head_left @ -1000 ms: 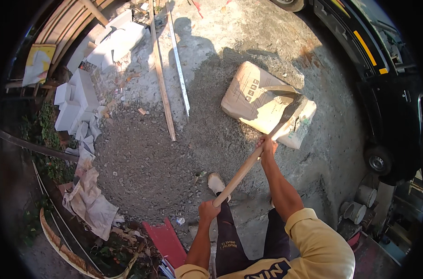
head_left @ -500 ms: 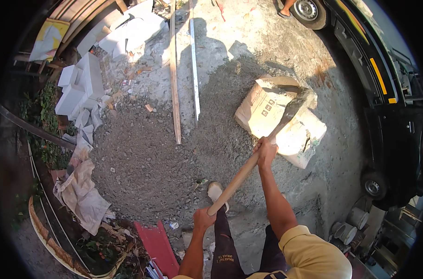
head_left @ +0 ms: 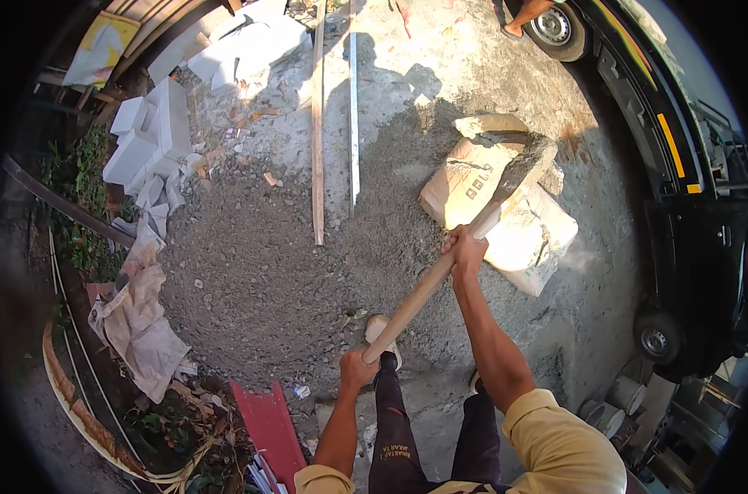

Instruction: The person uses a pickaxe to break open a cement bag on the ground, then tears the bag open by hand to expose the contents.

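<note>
Both my hands grip the wooden handle of a long hoe (head_left: 415, 306), which slants from lower left to upper right. My left hand (head_left: 357, 369) is closed around the handle's near end. Farther up the shaft, nearer the metal head, my right hand (head_left: 467, 247) is wrapped round it. The cement-caked hoe head (head_left: 522, 160) with its curved blade appears over two paper sacks (head_left: 460, 181); whether it touches them I cannot tell. My shoe (head_left: 382, 331) stands beneath the handle, beside a wide spread of grey gravelly mix (head_left: 250, 288).
Two long strips, one wooden (head_left: 318, 148) and one pale (head_left: 354, 123), lie ahead on the ground. White blocks (head_left: 156, 132) and a crumpled sack (head_left: 148, 337) line the left. A red channel (head_left: 267, 424) lies near my left arm. A dark vehicle (head_left: 695, 263) stands right; someone's foot (head_left: 512, 31) shows beyond.
The hoe head has shifted slightly away from me, past the sacks' far side. My left hand has risen a little with the handle. Both hands keep their grip.
</note>
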`<state>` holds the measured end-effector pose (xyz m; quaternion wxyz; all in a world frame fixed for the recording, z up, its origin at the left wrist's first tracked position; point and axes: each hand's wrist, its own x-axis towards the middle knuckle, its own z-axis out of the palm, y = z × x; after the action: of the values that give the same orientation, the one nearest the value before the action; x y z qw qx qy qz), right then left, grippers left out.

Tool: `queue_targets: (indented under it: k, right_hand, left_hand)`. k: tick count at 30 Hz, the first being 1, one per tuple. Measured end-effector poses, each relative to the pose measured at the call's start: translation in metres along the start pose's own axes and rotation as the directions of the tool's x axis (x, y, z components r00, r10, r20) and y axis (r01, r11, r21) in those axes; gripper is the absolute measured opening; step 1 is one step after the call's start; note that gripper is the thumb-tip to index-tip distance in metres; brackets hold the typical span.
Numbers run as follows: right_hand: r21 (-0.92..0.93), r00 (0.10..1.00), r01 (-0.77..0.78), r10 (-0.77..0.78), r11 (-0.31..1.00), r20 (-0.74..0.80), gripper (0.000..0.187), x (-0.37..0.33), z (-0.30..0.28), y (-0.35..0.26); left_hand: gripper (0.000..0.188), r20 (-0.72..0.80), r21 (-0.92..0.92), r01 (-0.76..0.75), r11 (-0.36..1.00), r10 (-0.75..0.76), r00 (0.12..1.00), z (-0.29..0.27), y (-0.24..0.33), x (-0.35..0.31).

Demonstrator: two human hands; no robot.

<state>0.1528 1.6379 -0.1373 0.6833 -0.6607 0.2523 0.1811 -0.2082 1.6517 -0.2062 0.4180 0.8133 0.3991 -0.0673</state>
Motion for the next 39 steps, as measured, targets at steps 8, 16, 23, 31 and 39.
queue_targets:
  k: [8,16,23,31,39]
  right_hand:
    - [-0.582,0.992,0.092,-0.126,0.808,-0.017,0.026,0.092,0.03,0.048]
    - [-0.126,0.984,-0.003,0.026,0.992,0.177,0.009,-0.026,0.006,0.025]
    - [0.001,0.984,-0.175,0.175,0.985,0.037,0.007,-0.101,-0.088,0.001]
    - [0.243,0.913,-0.297,0.349,0.923,-0.211,0.01,-0.184,-0.239,-0.034]
    - [0.304,0.847,-0.04,0.194,0.952,-0.494,0.021,-0.192,-0.466,-0.101]
  left_hand:
    - [0.024,0.029,-0.167,0.227,0.959,-0.226,0.974,0.074,0.042,0.011]
    - [0.023,-0.069,-0.048,0.118,0.992,-0.122,0.99,0.022,0.001,-0.056]
    - [0.019,0.036,0.099,0.018,0.995,-0.022,0.999,-0.068,0.041,-0.175]
    - [0.027,0.334,0.192,-0.009,0.981,-0.057,0.941,-0.164,0.145,-0.254]
    - [0.032,0.62,0.13,-0.457,0.88,0.288,0.73,-0.087,0.296,-0.256]
